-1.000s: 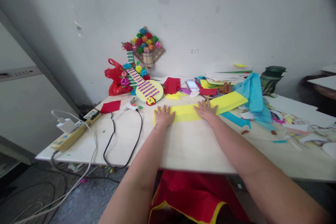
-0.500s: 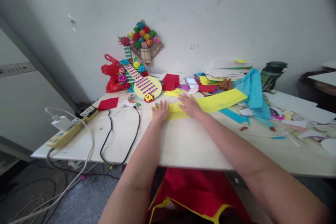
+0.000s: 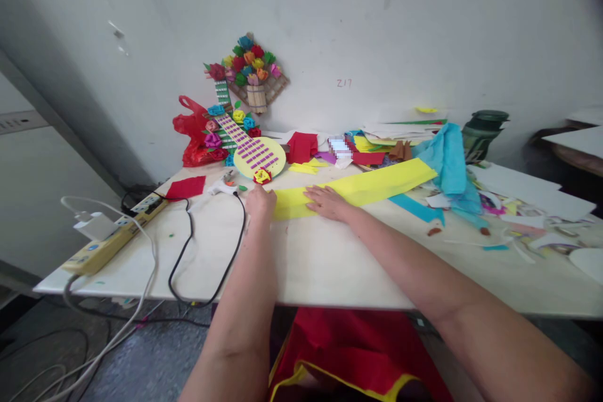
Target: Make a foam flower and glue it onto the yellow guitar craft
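Soft, diffuse light evenly brightens the plain pale grey wall (image 3: 311,25); its source is out of view. Shadows are faint. Fine detail looks slightly smeared, wide-angle stretching shows towards the edges, and the upper right corner darkens.

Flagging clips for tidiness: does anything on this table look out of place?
Paper scraps lie strewn untidily over the table at right, and the black cord loops to its front edge, where it might snag.
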A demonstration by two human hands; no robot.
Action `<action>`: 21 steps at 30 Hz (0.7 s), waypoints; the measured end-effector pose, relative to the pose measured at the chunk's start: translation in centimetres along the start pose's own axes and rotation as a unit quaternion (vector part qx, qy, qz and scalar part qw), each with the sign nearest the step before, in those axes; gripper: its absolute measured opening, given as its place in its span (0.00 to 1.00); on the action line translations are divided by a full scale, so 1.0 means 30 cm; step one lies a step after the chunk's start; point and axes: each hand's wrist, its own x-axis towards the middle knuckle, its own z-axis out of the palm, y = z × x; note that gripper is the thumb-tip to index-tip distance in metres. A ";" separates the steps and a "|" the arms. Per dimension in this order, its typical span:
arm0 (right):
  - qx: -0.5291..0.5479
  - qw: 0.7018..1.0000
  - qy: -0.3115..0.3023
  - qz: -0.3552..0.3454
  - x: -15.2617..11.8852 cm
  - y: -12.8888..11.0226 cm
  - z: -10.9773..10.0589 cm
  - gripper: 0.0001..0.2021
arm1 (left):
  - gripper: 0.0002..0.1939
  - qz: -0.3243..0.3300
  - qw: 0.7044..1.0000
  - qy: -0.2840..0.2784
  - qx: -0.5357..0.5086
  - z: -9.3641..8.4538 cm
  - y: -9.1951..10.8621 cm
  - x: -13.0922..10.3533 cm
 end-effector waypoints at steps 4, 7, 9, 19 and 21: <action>0.003 1.000 0.011 -0.007 0.003 0.006 0.008 0.28 | 0.27 0.001 1.000 -0.013 -0.004 0.005 -0.015 0.022; 0.006 1.000 0.013 -0.009 0.005 0.011 0.011 0.28 | 0.28 0.017 0.999 -0.013 -0.042 0.012 -0.033 0.049; 0.008 1.000 0.012 -0.008 0.005 0.012 0.012 0.28 | 0.27 0.039 0.994 -0.028 -0.095 0.020 -0.048 0.069; 0.016 1.000 0.025 -0.003 0.012 0.016 0.013 0.27 | 0.17 -0.007 0.864 -0.215 -0.455 0.039 -0.084 0.078; 0.014 0.999 0.038 -0.006 0.014 0.018 0.013 0.27 | 0.16 -0.018 0.855 -0.212 -0.473 0.035 -0.078 0.070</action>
